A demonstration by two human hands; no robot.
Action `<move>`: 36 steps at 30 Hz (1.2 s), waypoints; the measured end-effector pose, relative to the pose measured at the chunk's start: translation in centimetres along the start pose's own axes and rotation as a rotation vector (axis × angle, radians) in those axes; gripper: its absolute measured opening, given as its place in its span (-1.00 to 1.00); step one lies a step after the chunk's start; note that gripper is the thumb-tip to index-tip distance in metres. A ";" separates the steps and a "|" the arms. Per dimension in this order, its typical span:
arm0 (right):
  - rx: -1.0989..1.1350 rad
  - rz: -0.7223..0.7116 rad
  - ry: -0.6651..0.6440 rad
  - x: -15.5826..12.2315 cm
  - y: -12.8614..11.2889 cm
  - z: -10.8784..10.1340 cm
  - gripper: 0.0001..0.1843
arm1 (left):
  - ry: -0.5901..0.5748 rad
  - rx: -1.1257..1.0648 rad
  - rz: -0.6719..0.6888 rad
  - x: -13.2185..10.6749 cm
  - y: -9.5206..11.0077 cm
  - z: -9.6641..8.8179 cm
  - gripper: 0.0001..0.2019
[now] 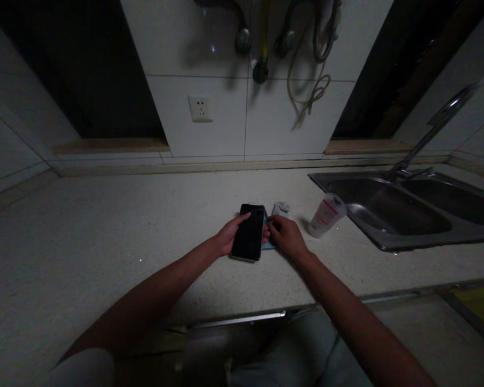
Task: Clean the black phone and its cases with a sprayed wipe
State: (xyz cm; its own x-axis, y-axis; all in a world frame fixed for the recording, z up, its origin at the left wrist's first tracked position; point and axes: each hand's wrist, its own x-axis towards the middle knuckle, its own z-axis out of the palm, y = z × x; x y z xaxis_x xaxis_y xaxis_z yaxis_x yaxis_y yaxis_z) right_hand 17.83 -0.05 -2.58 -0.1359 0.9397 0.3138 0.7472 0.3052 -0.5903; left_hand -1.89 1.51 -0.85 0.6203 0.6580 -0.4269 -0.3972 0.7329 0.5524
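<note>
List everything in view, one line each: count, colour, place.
smartphone: 1, black, held over the blue cloth
blue cloth: 1, light blue, on the countertop under the smartphone
crumpled cloth: 1, white, on the countertop behind the smartphone
plastic bottle: 1, translucent with red-and-white label, on the countertop beside the sink
double sink: 1, stainless steel, right of the countertop
faucet: 1, chrome, behind the sink
wall socket: 1, white, on the tiled wall
coiled hose: 1, beige, hanging on the wall
countertop: 1, speckled white, below everything
left hand: 1, on the smartphone
right hand: 1, at the smartphone's edge, over the blue cloth
</note>
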 end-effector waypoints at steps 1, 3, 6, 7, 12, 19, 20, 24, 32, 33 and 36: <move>-0.001 0.002 0.001 -0.1 0.0 0.0 -0.73 | 0.005 0.002 -0.001 0.0 0.0 0.0 -0.49; -0.003 0.000 0.017 -0.3 -0.1 -0.1 -0.72 | 0.010 0.008 -0.004 0.1 0.0 0.0 -0.50; 0.006 -0.025 0.032 -0.8 0.0 -0.1 -0.71 | 0.013 0.011 -0.008 0.1 0.0 0.0 -0.52; 0.010 -0.038 0.029 -1.0 0.0 -0.2 -0.71 | 0.014 0.007 -0.009 0.1 0.0 0.0 -0.52; -0.012 -0.081 -0.003 -2.1 0.0 -0.6 -0.72 | 0.054 -0.009 0.000 -0.2 0.0 0.3 -0.56; -0.147 -0.090 -0.048 -3.1 -0.3 -1.3 -0.70 | 0.138 0.102 0.022 -0.6 1.0 0.6 -0.56; -0.156 -0.090 -0.049 -3.2 -0.3 -1.3 -0.70 | 0.156 0.113 0.028 -0.7 1.2 0.6 -0.56; -0.140 -0.070 -0.056 -3.1 0.0 -1.3 -0.69 | 0.175 0.050 0.061 -0.8 1.7 0.3 -0.59; -0.097 -0.044 -0.026 -3.1 0.3 -1.2 -0.70 | 0.139 -0.057 0.195 -0.8 2.5 -0.6 -0.62; -0.102 -0.041 -0.028 -3.1 0.3 -1.1 -0.70 | 0.186 -0.012 0.191 -0.8 2.8 -0.7 -0.63; -0.109 -0.040 -0.031 -3.0 0.4 -1.1 -0.68 | 0.279 0.153 0.163 -1.0 3.6 -1.1 -0.66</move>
State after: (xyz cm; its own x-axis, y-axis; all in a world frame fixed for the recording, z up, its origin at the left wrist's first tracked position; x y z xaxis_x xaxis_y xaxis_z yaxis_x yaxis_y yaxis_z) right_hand 19.20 -2.91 -2.96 -0.1853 0.9321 0.3113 0.8072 0.3250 -0.4927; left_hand -4.63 3.70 0.79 0.3408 0.8012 -0.4918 -0.3568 0.5942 0.7208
